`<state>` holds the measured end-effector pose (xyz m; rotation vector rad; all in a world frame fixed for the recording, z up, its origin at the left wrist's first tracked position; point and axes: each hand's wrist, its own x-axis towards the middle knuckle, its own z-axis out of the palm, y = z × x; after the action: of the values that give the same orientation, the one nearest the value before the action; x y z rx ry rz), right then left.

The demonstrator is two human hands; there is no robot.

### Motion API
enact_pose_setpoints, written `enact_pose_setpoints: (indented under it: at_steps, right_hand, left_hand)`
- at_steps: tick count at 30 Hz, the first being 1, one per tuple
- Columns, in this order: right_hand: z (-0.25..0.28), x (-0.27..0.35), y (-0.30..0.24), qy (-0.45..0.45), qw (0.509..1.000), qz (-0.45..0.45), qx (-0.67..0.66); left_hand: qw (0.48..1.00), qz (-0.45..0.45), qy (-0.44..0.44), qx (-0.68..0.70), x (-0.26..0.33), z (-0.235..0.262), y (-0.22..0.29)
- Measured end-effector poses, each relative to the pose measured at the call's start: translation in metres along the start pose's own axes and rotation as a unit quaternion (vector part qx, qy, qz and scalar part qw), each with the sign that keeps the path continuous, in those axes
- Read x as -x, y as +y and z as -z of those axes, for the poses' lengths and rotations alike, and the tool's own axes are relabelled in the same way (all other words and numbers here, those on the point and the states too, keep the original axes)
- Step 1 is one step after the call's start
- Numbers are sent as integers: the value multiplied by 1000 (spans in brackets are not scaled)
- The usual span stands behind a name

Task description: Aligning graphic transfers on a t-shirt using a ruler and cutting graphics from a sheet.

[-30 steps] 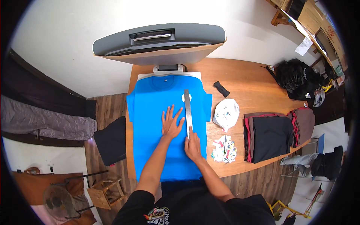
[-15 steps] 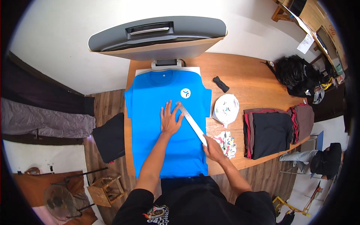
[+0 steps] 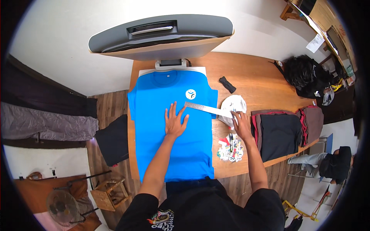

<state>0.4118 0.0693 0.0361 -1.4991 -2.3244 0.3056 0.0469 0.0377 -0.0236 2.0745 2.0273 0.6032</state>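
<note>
T-shirt (image 3: 152, 119): blue, spread flat; round white emblem (image 3: 190, 94) on chest, neck label (image 3: 168, 76) illegible. Metallic ruler (image 3: 204, 108) laid across T-shirt's right edge, gripped by right hand (image 3: 242, 126). Left hand (image 3: 175, 125) splayed on T-shirt, unladen.

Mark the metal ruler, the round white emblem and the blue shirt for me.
Metal ruler (image 3: 208, 109): head view, middle of its blade.
Round white emblem (image 3: 190, 94): head view, centre of its face.
Blue shirt (image 3: 155, 119): head view, front, left of centre.
</note>
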Motion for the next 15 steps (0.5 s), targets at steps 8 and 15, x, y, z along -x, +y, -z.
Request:
enact_pose_setpoints:
  at_steps: [8,15]
  right_hand:
    - [-6,-35,19,12,1000,-15,-14]
    - [-19,-42,33,21,998,-8,-54]
  left_hand:
    - [1000,3,-13,-7,0,0,1]
    - [1000,1,-9,-21,1,0,3]
